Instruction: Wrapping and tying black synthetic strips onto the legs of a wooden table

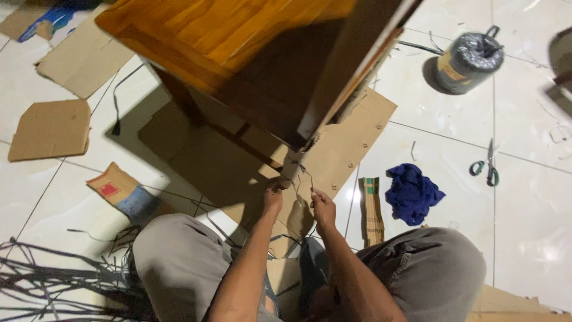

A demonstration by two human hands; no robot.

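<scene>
From where I was watching, the biggest thing in shot was the wooden table (238,53), filling the top middle of the frame and standing on a flattened cardboard sheet (351,137) over the white tiled floor (524,203). More cardboard scraps (50,128) lay at the left edge, and a tangle of black strapping (53,280) sat in the lower left corner. Upper right had a grey roll of wrap (468,62). A crumpled blue cloth (412,194) sat right of centre, with green-handled scissors (490,168) further right.

Both hands were up at the wrapped table leg (295,164), dead centre of the frame. Left hand (273,197) had its fingers closed, pinching a thin black strap (301,173) at the leg's foot. Right hand (323,206) had its fingers curled shut on the same strap, just beside the left.
</scene>
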